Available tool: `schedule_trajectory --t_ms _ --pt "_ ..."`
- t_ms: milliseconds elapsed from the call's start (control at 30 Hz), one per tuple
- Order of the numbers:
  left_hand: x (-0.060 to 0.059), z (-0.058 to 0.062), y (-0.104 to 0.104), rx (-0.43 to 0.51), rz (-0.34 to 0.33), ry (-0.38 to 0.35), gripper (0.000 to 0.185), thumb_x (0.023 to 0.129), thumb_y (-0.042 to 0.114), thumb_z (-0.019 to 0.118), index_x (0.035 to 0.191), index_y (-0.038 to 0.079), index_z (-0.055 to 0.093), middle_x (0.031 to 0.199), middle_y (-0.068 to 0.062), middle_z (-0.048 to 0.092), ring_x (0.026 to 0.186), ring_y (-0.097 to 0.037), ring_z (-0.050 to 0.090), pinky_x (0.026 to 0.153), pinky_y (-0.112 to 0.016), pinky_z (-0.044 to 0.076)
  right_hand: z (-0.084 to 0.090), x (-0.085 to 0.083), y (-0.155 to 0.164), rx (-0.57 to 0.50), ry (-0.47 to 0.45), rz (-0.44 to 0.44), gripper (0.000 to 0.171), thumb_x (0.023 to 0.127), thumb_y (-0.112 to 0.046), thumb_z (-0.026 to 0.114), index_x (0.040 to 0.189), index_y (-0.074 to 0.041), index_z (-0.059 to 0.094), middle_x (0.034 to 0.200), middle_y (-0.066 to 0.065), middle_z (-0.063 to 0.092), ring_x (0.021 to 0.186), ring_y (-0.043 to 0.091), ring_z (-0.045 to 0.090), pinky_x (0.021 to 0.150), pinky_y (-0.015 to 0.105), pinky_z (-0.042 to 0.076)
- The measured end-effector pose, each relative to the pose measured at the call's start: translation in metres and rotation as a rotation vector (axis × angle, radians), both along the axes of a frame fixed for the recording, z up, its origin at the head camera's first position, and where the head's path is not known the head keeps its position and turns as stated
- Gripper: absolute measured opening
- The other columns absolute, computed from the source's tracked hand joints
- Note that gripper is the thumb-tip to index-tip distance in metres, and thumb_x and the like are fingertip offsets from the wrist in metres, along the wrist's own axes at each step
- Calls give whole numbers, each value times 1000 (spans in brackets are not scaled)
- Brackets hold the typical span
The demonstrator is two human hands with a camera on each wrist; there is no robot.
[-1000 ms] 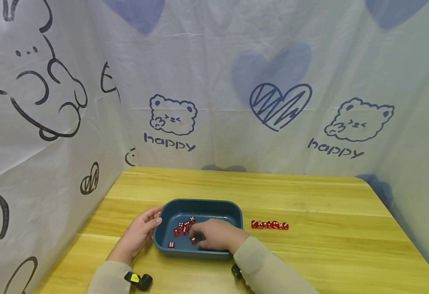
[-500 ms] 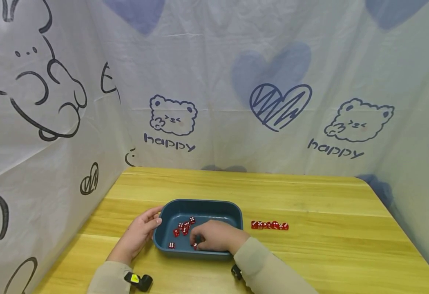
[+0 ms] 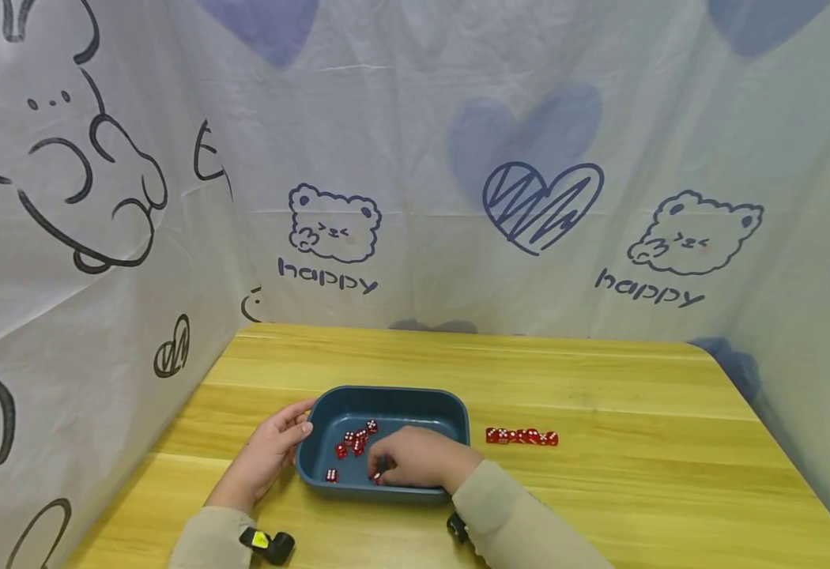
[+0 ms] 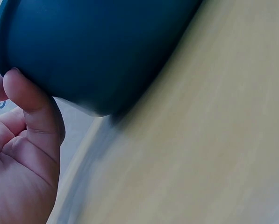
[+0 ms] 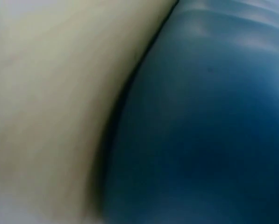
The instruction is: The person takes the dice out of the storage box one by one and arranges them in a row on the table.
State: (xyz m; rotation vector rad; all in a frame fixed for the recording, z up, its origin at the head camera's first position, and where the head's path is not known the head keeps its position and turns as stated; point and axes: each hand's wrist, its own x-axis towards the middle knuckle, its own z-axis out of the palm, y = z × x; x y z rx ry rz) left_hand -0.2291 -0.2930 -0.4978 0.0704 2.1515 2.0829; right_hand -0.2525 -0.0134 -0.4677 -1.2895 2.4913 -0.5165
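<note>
A dark blue rectangular tray [image 3: 386,492] stands on the table with several red dice [image 3: 356,439] inside, clustered left of centre. Another die [image 3: 332,475] lies apart by its front left corner. My left hand [image 3: 271,449] holds the tray's left end; the left wrist view shows the thumb [image 4: 25,91] against the outer wall by the rim. Inside the tray, my right hand [image 3: 418,458] pinches a red die [image 3: 376,478] between thumb and fingers near the front wall. The right wrist view shows mainly the tray's outer side [image 5: 200,121], with no fingers visible.
Right of the tray, a straight row of red dice [image 3: 522,436] lies on the wooden table [image 3: 628,474]. White printed cloth [image 3: 429,158] hangs behind the table and along both sides. A black wrist camera [image 3: 281,547] is strapped to the left wrist.
My right fingers have drawn a loose die slightly toward the tray's front wall and closed around it. The left hand, the tray and the row of dice stay where they were.
</note>
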Motion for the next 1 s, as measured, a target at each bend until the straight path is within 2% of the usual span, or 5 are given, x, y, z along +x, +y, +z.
schedule_trajectory --t_ms 333,733,1000 --pt "0 -1 -1 -7 10 11 52 104 13 58 150 -3 42 106 -10 52 78 -13 55 62 -22 49 -1 -2 -1 -111 37 -6 11 96 -24 70 104 -31 72 75 -19 57 66 0 51 65 21 44" --pt "-2 -3 0 -15 14 15 51 104 15 58 150 -1 44 106 -10 52 75 -12 54 62 -22 48 10 -1 5 -142 74 -64 13 97 -30 70 110 -31 73 77 -21 58 65 2 51 65 22 44" --pt "-2 -4 -1 -17 15 21 52 104 14 58 150 -3 42 104 -9 53 74 -12 53 61 -22 49 15 0 12 -141 123 -115 17 98 -32 67 114 -32 73 64 -19 54 55 3 44 56 22 39"
